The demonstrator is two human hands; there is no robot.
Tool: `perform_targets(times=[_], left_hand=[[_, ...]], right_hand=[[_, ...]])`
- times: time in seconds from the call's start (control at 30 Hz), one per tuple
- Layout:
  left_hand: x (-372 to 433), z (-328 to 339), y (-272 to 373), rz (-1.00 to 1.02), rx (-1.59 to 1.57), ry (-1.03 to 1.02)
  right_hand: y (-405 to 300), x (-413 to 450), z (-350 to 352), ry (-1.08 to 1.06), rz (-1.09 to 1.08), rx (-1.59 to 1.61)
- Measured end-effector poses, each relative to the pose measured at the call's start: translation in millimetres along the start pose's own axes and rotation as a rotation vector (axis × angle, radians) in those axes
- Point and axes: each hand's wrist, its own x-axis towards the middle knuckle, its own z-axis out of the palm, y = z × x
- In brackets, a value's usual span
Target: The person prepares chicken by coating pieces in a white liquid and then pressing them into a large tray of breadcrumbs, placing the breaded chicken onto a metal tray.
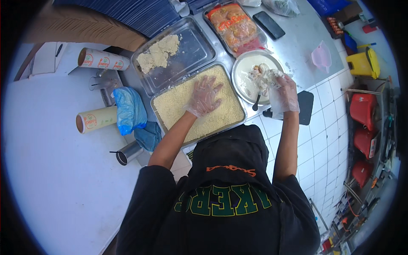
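Observation:
My left hand [205,97], in a clear plastic glove, rests with spread fingers on pale breadcrumbs [173,108]. The crumbs fill a rectangular metal tray [244,118]. At the right, my gloved right hand [287,94] reaches over the edge of a round metal bowl [235,79] of white batter [244,78]. Its curled fingertips are smeared with batter beside several coated food pieces [258,71]; whether they grip one is hidden. A black utensil handle [256,104] leans over the bowl's near rim.
Behind the crumbs, a second metal tray [199,47] holds clumped crumbs [159,52]. A plastic-wrapped food package [234,27] and a phone [269,25] lie beyond the bowl. Film rolls [103,60], a blue plastic bag [130,108] and a metal cup [127,154] are at the left. A pink scoop [322,57] sits right.

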Motion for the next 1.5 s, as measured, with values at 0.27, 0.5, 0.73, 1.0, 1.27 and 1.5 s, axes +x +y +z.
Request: perform_targets(times=[0.27,0.5,0.73,1.0,1.27,1.5], left_hand=[[3,5,-6,0.019,-0.021,-0.083],[5,12,-11,0.054,-0.079,-0.036],[6,12,-9,0.047,-0.030,0.040],[-42,9,-23,0.056,0.122,0.352],[-71,14,-43,-0.355,-0.433,0.306],[-46,-9,-23,-0.276,-0.891,0.290]], right_hand=[[16,6,-7,0.092,0.069,0.013],[6,14,3,0.171,0.076,-0.015],[3,19,10,0.105,0.009,-0.045],[9,-8,-9,0.059,-0.021,-0.099],[33,-10,-14,0.041,-0.077,-0.074],[28,-14,-10,-0.009,-0.094,-0.102]])
